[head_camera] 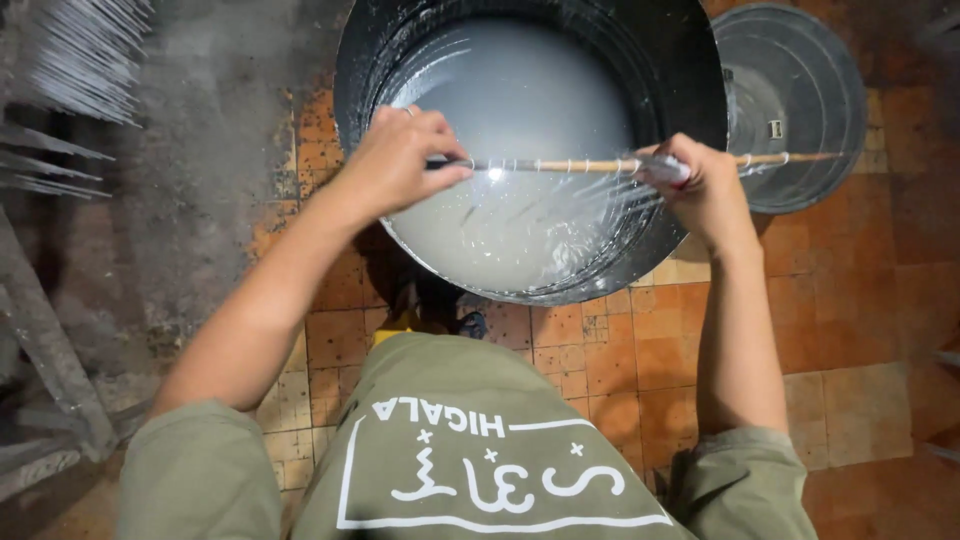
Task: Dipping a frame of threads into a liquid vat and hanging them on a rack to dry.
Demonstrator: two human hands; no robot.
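— Wooden, that thin stick, with pale rings of coating along it. How is it held?

— At two places. The left hand has its thumb and fingertips pinched together on the stick's near end. The right hand is a closed fist round it further along, and the rest of the stick runs on past that fist.

— And what lies under the hands?

— A wide black drum of milky grey liquid. The stick lies level across its mouth, between the two hands and just above the surface. Fine wet strands trail from it towards the liquid below the right hand. I cannot tell whether their tips are in it.

— So which step would you call it?

— A dip, I judge, with the strands at or just off the surface. Drips and streaks on the drum's inner wall fit that.

— What does the next move ask for?

— Both hands rising or sinking together, so the stick stays level and the strands do not swing into each other or against the wall. The pinch at the left end is the lighter grip and could slip on the wet coating.

— Anything beyond the right fist?

— A grey round bin on the orange tiled floor, under the stick's far tip. Well out past the left hand, a row of thin white rods.
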